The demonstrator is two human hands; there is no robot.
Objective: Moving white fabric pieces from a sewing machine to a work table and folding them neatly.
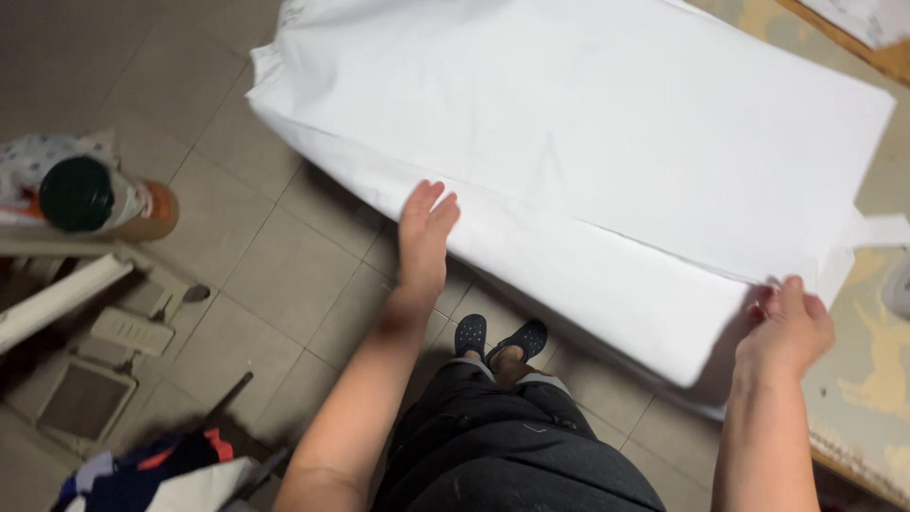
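A large white folded cloth (607,142) lies across a worn work table (872,332) and hangs over its near edge above the tiled floor. My left hand (424,232) lies flat, fingers together, on the cloth's hanging front edge. My right hand (789,327) pinches the cloth's folded near corner between fingers and thumb. My dark trousers and dark perforated clogs (500,337) show below, between my arms.
At the left a bottle with a dark green cap and orange contents (95,199) stands on a cluttered surface, with a white tube (57,299) and a grey vent-like piece (85,398) below. Coloured fabric (152,474) lies at the bottom left. Grey floor tiles (265,256) lie underneath.
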